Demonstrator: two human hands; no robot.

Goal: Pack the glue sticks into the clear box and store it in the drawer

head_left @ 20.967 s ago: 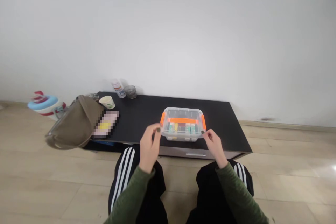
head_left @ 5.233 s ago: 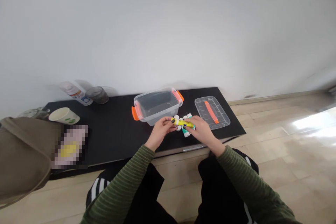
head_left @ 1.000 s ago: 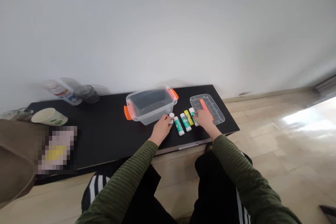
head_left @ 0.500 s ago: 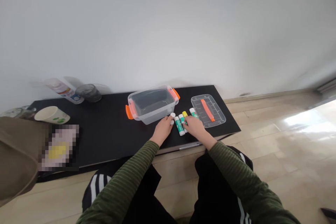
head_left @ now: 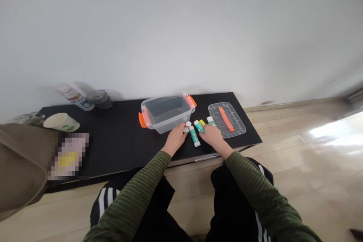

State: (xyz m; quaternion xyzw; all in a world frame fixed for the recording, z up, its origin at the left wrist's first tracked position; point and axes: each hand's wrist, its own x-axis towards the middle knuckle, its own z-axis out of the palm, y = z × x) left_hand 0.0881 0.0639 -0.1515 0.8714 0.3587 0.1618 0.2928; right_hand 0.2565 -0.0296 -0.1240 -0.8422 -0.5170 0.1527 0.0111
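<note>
My left hand [head_left: 175, 137] is closed beside the near right corner of the clear plastic box [head_left: 169, 125]. Small white round ends [head_left: 188, 124] show at its fingertips; the rest is hidden under the fingers. Immediately right of it, a green-and-white glue stick [head_left: 194, 136] lies on the black tabletop. My right hand [head_left: 213, 137] bends its fingers over another green-and-white glue stick [head_left: 198, 125], gripping its lower part. A yellow-capped stick [head_left: 202, 123] lies against that one, partly covered by the hand. One more glue stick [head_left: 210, 120] sticks out beyond the knuckles, near the clear lid [head_left: 239, 123].
The box has orange side latches, and the lid an orange handle [head_left: 226, 119]. Leftward on the black table [head_left: 119, 140] stand a paper cup [head_left: 61, 122], a dark glass [head_left: 100, 99] and a spray can [head_left: 75, 97]. A brown cloth shape [head_left: 22, 170] fills the left edge.
My right hand has shifted slightly right, and a gap has opened between its glue stick and the one near my left hand. The view has turned a little.
</note>
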